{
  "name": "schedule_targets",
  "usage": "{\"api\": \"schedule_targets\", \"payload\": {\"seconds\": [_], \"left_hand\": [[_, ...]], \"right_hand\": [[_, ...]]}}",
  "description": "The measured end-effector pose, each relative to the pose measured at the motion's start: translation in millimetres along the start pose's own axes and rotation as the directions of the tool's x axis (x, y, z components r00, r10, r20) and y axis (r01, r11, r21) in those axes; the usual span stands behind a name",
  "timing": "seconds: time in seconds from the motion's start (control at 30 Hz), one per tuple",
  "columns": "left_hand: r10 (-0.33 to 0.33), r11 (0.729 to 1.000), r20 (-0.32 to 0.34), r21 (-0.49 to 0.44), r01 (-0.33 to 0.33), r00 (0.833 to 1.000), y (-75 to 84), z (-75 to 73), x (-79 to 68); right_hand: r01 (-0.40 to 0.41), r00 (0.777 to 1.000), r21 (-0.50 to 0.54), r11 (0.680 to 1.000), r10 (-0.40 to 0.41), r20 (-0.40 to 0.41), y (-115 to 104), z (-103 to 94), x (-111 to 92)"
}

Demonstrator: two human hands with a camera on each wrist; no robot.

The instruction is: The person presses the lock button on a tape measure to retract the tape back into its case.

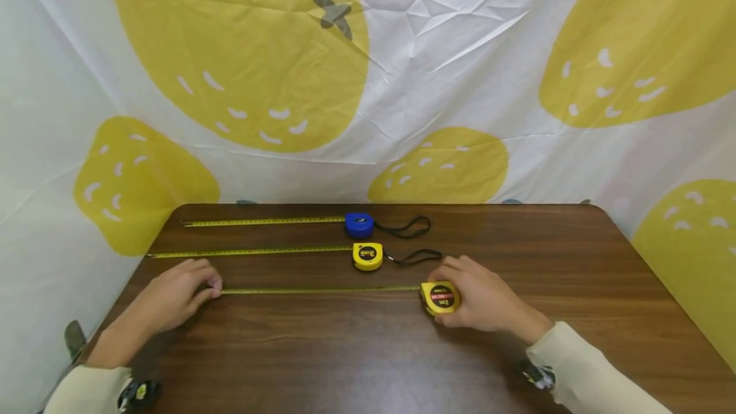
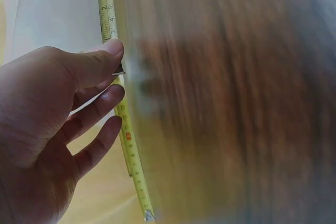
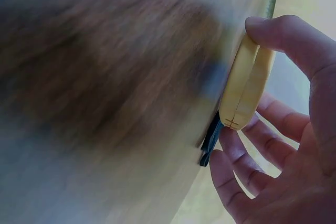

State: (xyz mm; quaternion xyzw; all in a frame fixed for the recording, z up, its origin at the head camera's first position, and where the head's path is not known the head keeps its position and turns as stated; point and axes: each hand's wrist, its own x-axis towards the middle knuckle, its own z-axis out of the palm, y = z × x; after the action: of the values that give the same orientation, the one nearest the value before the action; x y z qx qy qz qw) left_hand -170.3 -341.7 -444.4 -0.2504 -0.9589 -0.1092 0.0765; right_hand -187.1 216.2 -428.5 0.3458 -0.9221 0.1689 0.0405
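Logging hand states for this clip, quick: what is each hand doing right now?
Left hand: pinches the tape's end hook.
Right hand: grips the nearest yellow tape measure case.

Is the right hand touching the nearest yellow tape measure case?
Touching. The right wrist view shows the right hand with thumb and fingers curled round the yellow tape measure case; the head view agrees.

The right hand fills the side of the picture from one to five o'clock. Its thumb and fingers hold a yellow tape measure case by its thin edge. A black strap hangs under the case, toward six o'clock. The brown table looks blurry, toward nine o'clock.
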Motion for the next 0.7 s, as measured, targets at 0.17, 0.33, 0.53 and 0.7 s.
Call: {"api": "schedule_targets", "payload": {"seconds": [0.17, 0.33, 0.53, 0.7], "left_hand": [[0.037, 0.999, -0.011, -0.005, -0.037, 0.999, 5.5, 1.9, 6.5], [0.087, 0.996, -0.029, -0.008, -0.088, 0.996, 10.8, 3.6, 11.9], [0.115, 0.993, -0.043, -0.015, -0.116, 0.992, 18.4, 4.7, 19.0], [0.117, 0.993, -0.04, -0.013, -0.118, 0.992, 24.5, 7.0, 24.4]], "right_hand": [[-0.012, 1.0, 0.0, 1.0, 0.012, -0.003, 5.4, -3.0, -7.7], [-0.025, 1.0, -0.012, 1.0, 0.024, -0.003, 9.7, -5.9, -14.7], [-0.044, 0.999, -0.026, 0.999, 0.044, -0.005, 15.1, -8.5, -22.5], [-0.054, 0.998, -0.034, 0.998, 0.054, -0.015, 20.6, -9.9, -28.4]]}}
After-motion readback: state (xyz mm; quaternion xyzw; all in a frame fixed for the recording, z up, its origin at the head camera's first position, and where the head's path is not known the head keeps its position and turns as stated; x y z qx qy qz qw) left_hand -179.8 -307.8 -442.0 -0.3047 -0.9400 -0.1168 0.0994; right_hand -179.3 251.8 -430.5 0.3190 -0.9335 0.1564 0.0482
